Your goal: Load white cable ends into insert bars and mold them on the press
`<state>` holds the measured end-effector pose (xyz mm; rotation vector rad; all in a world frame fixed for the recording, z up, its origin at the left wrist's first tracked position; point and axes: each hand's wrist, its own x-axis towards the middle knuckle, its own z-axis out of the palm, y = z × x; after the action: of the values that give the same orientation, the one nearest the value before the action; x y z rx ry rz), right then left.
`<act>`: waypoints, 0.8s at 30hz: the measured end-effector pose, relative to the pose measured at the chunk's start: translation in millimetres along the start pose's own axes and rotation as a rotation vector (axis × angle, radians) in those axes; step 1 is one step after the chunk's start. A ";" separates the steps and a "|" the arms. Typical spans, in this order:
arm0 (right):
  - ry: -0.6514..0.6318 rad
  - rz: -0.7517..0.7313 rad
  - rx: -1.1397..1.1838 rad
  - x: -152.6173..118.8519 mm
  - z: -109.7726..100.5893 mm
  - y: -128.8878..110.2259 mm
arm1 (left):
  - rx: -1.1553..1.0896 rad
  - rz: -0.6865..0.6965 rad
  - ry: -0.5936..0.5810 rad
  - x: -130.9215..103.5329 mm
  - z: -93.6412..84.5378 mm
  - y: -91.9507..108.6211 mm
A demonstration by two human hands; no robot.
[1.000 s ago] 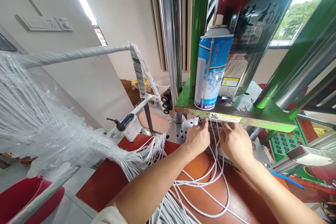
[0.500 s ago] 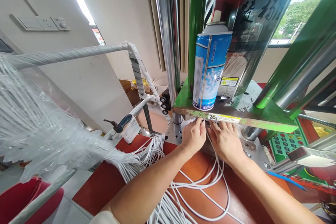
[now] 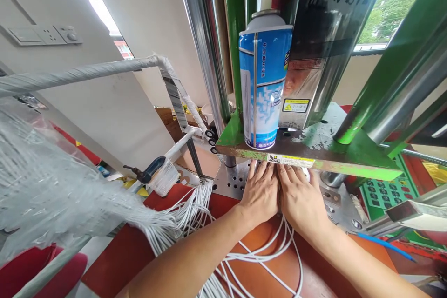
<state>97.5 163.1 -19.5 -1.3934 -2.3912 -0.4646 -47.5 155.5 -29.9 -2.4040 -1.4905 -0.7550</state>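
Side by side under the front edge of the green press plate point(image 3: 349, 167), both hands lie palm down. My left hand point(image 3: 261, 192) has its fingers stretched forward, flat and slightly apart. Against it, my right hand point(image 3: 301, 195) also reaches forward with extended fingers; some fingertips are hidden below the plate. Several thin white cables point(image 3: 284, 237) come out from beneath the hands and loop over the orange-brown work surface point(image 3: 268, 230). What lies under the palms and fingertips is hidden.
A blue spray can point(image 3: 264, 88) stands on the plate above my hands. A large bundle of white cables point(image 3: 164, 226) hangs from a wrapped frame point(image 3: 84, 71) at left, with a clamp point(image 3: 153, 170). At right are a button panel point(image 3: 387, 191) and a blue tube point(image 3: 384, 242).
My left hand has gone from curled fingers with the thumb drawn in to lying flat with fingers stretched. My right hand has moved close against it. The camera view has shifted slightly.
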 end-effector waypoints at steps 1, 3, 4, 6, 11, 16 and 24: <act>-0.010 0.000 -0.006 1.3 -0.9 -0.3 | 0.014 -0.007 -0.001 0.1 1.6 0.7; -0.027 0.000 -0.021 3.6 -2.3 -0.5 | 0.047 -0.018 0.004 -0.2 5.5 2.2; -0.032 -0.002 -0.028 4.7 -2.8 -0.5 | 0.062 -0.019 0.008 -0.4 7.6 2.8; -0.043 -0.008 -0.040 7.1 -3.1 -0.1 | 0.083 -0.010 0.020 -0.3 11.6 3.1; -0.047 -0.001 -0.042 11.3 0.3 1.5 | 0.109 0.019 0.069 4.2 19.9 -1.5; 0.015 0.004 -0.033 7.9 10.7 0.2 | 0.129 0.057 0.129 3.3 35.6 -9.6; 0.098 -0.010 0.024 2.6 9.6 11.8 | -0.015 -0.001 0.047 12.0 8.6 -5.6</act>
<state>105.4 174.8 -25.6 -1.3175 -2.3190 -0.4941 -45.5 171.1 -31.4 -2.3792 -1.4730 -0.8201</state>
